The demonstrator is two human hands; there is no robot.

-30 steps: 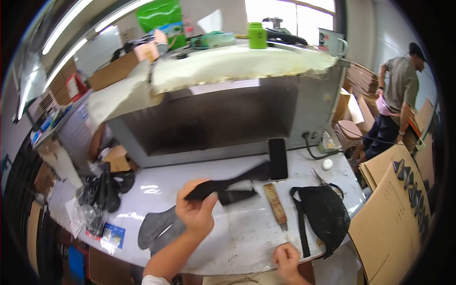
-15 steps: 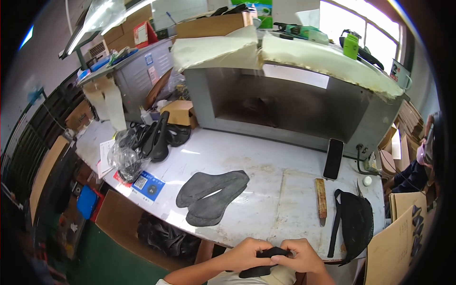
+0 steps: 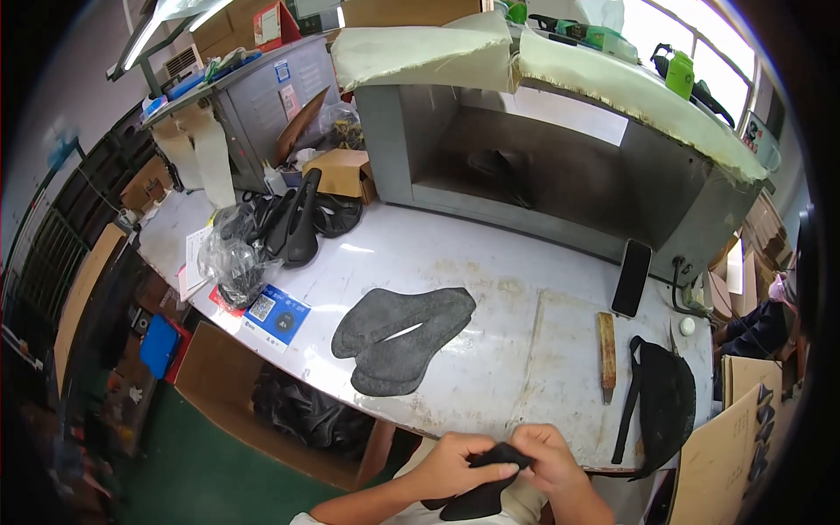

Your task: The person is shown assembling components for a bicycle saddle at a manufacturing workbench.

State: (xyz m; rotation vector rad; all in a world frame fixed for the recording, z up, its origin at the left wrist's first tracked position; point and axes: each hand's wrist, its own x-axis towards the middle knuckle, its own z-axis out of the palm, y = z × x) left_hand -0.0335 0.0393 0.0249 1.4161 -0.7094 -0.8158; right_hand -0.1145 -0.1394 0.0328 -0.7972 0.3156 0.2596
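A black saddle cover (image 3: 479, 502), partly hidden by my fingers, is held over my lap at the table's front edge. My left hand (image 3: 452, 464) grips one side of it, thumb lying across its top. At the other side my right hand (image 3: 549, 459) pinches its edge with fingers curled. Beyond them on the table lie dark grey, saddle-shaped flat pieces (image 3: 385, 372), overlapping, with a narrow slit between them. Right of these rests a worn knife with a wooden handle (image 3: 606, 354). A black strapped cloth pouch or mask-like piece (image 3: 668, 398) lies near the right corner.
Black bicycle saddles (image 3: 293, 229) and clear plastic wrap (image 3: 232, 254) sit at the left. A grey metal box (image 3: 381, 149) with an open front stands at the back. A phone (image 3: 632, 278) leans against it. Below left, a cardboard box (image 3: 219, 385) holds black pieces.
The view has tilted down, so the table sits higher in the picture. My right hand has shifted its grip along the saddle cover's edge, and the cover is turned slightly.
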